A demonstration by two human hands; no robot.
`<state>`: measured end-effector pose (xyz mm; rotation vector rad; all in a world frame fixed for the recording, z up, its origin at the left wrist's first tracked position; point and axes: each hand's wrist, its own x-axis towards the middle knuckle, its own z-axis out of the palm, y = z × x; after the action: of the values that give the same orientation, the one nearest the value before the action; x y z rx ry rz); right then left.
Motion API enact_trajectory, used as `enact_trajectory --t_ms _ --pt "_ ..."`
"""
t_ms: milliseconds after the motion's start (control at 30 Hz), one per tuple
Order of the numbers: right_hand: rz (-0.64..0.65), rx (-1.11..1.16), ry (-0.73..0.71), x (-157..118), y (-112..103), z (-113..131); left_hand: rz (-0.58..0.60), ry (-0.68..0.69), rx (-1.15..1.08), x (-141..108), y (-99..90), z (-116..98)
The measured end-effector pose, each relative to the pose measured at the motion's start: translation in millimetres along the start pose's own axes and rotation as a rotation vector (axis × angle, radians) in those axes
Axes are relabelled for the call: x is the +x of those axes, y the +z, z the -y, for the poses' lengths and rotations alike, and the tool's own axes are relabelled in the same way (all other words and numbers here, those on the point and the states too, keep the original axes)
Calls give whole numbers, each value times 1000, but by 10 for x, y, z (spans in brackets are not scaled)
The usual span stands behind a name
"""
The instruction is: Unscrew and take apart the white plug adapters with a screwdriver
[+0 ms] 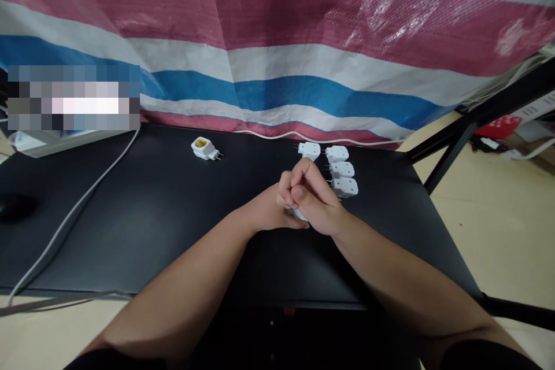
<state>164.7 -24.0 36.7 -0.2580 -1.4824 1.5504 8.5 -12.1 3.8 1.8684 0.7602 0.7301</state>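
My left hand [271,208] and my right hand [321,202] are closed together over the middle of the black table. Between them, a bit of a white plug adapter [299,214] shows under the fingers; most of it is hidden. Just beyond my right hand, several white plug adapters lie with their pins to the left: one adapter [309,150] by itself, and a short column with a top adapter [337,154], a middle adapter [342,169] and a front adapter [346,187]. Farther left rests a white plug-in lamp socket [204,148] with a gold-coloured inside, its pins pointing right.
A striped plastic sheet [277,17] hangs behind the black table [173,208]. A white cable [82,202] crosses the left side, near a dark computer mouse [17,207]. Another thin cable [303,136] runs along the back edge. A black metal frame [451,141] stands at the right.
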Motion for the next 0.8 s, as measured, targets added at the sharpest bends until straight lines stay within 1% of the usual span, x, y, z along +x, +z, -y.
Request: enact_trajectory --t_ms 100,167,233,300,367,467,600,700,800 --pt "-20 -57 -7 -3 6 28 26 9 -37 13 -8 -8" --pt "-10 -71 32 -10 20 51 46 -1 -37 16 -13 -30" --pt "0 -29 56 -25 37 49 60 -14 -17 13 -20 -54" --pt "13 30 45 -38 48 25 58 -13 1 7 -23 -62" --pt "15 52 6 -40 48 1 30 -1 2 4 -19 -41" --pt "-8 -8 -35 -19 29 -2 -4 20 -12 12 -1 24" --pt "-28 -53 23 14 -1 29 47 55 -31 28 5 56" --pt "-71 8 36 20 1 26 51 23 -55 30 -11 5" --pt "-93 66 -28 16 10 16 82 -21 -52 33 -29 -48"
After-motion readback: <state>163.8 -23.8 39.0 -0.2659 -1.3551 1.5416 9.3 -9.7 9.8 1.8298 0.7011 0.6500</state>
